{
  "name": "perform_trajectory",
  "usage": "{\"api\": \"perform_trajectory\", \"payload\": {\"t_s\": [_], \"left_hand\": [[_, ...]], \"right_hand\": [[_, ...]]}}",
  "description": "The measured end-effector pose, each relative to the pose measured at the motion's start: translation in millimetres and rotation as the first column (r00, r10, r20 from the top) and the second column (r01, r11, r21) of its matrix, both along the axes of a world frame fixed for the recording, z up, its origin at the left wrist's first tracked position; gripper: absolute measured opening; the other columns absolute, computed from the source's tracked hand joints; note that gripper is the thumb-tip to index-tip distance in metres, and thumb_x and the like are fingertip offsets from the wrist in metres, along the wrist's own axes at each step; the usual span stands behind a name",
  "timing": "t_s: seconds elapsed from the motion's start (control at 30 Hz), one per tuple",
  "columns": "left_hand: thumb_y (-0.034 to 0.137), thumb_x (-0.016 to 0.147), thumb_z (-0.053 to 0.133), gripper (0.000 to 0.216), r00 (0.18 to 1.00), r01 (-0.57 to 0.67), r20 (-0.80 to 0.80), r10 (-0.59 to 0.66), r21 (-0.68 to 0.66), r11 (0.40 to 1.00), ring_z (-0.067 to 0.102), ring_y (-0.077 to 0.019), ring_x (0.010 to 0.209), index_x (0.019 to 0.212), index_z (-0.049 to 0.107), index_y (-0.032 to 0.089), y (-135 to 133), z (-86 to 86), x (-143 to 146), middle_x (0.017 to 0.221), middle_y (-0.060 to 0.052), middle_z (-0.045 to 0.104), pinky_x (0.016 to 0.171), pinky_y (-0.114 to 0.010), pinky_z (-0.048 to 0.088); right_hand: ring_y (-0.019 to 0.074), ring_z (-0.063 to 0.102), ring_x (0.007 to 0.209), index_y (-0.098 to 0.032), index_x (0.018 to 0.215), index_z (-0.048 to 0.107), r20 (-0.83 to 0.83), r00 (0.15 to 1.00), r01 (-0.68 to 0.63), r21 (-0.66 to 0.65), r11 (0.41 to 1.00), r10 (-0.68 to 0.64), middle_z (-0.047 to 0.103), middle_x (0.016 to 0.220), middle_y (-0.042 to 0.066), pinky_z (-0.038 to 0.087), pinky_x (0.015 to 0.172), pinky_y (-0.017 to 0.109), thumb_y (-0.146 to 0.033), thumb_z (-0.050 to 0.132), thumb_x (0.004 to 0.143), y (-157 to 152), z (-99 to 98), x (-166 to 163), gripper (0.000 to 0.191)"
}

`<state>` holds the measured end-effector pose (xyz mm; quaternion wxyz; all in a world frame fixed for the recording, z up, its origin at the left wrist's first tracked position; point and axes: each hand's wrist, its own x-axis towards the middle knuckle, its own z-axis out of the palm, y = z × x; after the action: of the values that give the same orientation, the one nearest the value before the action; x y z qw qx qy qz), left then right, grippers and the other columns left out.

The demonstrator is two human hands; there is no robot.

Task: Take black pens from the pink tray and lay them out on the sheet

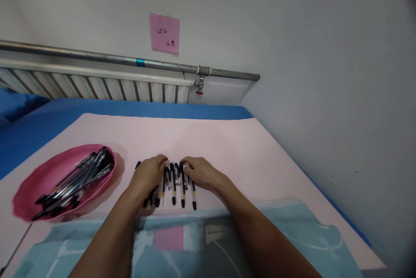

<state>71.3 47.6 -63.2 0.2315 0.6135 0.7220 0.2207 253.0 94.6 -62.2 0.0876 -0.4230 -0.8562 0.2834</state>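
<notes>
Several clear-barrelled black pens [173, 185] lie side by side on the pink surface, their black ends toward me and thin yellow bands near those ends. Small dark-topped pieces [177, 170] and a few silvery bits [178, 184] sit among them. My left hand [148, 175] bends over the left end of the row, fingers curled together at the top of a pen; its palm side is hidden. At the right end, my right hand [200, 171] has its thumb and forefinger curled round the upper end of another pen [193, 191].
A pink oval bowl [22, 195] at the left holds a heap of pens [81, 178]. A teal patterned cloth [279, 221] lies along the near edge. Beyond the blue border [162, 109] stand a radiator [126, 89], a metal pipe [107, 58] and the wall with a pink note [164, 33].
</notes>
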Motion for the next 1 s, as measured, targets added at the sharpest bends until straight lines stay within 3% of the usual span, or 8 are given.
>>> {"api": "perform_trajectory", "payload": {"t_s": [0.2, 0.33, 0.5, 0.77, 1.0], "left_hand": [[0.030, 0.083, 0.032, 0.039, 0.964, 0.113, -0.229, -0.137, -0.114, 0.987, 0.062, -0.0244, 0.089, 0.107, 0.062, 0.023, 2.3, 4.3, 4.1, 0.098, -0.012, 0.068, 0.075, -0.032, 0.039], [0.026, 0.082, 0.031, 0.039, 0.945, 0.166, -0.264, -0.195, -0.130, 0.978, 0.061, -0.0255, 0.090, 0.106, 0.062, 0.024, 4.1, 5.3, 7.9, 0.099, -0.012, 0.068, 0.074, -0.032, 0.040], [0.020, 0.080, 0.034, 0.037, 0.941, 0.224, -0.225, -0.253, -0.146, 0.963, 0.061, -0.0203, 0.089, 0.103, 0.063, 0.023, 3.5, 8.7, 10.3, 0.098, -0.007, 0.068, 0.076, -0.027, 0.040], [0.032, 0.082, 0.033, 0.038, 0.967, -0.040, -0.256, 0.005, -0.133, 0.990, 0.062, -0.0197, 0.085, 0.109, 0.058, 0.025, 2.6, 4.5, -25.0, 0.095, -0.006, 0.069, 0.072, -0.026, 0.042], [0.030, 0.082, 0.031, 0.041, 0.954, -0.015, -0.295, -0.054, -0.226, 0.974, 0.062, -0.0201, 0.088, 0.114, 0.057, 0.027, 4.1, 6.6, -24.7, 0.097, -0.006, 0.069, 0.074, -0.027, 0.043]], "right_hand": [[0.0148, 0.057, 0.085, -0.022, 0.103, 0.061, -0.019, 0.999, -0.026, -0.013, 1.000, 0.026, 0.065, 0.098, 0.002, 0.039, 0.073, 0.024, -0.020, 0.041, 0.079, 0.0, -2.1, 2.1, 0.031], [0.0145, 0.056, 0.085, -0.022, 0.102, 0.061, -0.041, 0.998, -0.042, -0.021, 0.999, 0.041, 0.065, 0.097, 0.002, 0.039, 0.073, 0.023, -0.019, 0.041, 0.079, 0.0, -3.1, 3.9, 0.031], [0.0144, 0.056, 0.084, -0.023, 0.102, 0.062, -0.065, 0.997, -0.041, -0.023, 0.999, 0.040, 0.065, 0.097, 0.002, 0.039, 0.073, 0.024, -0.017, 0.041, 0.079, -0.3, -3.1, 4.4, 0.031], [0.0146, 0.057, 0.085, -0.022, 0.101, 0.062, -0.129, 0.992, 0.001, -0.054, 0.999, -0.008, 0.065, 0.097, 0.003, 0.040, 0.074, 0.024, -0.019, 0.043, 0.079, 1.1, -7.1, 6.4, 0.029], [0.0141, 0.057, 0.084, -0.020, 0.100, 0.063, -0.163, 0.986, 0.022, -0.068, 0.997, -0.033, 0.066, 0.095, 0.003, 0.041, 0.075, 0.024, -0.016, 0.044, 0.078, 1.9, -7.4, 7.7, 0.030]]}}
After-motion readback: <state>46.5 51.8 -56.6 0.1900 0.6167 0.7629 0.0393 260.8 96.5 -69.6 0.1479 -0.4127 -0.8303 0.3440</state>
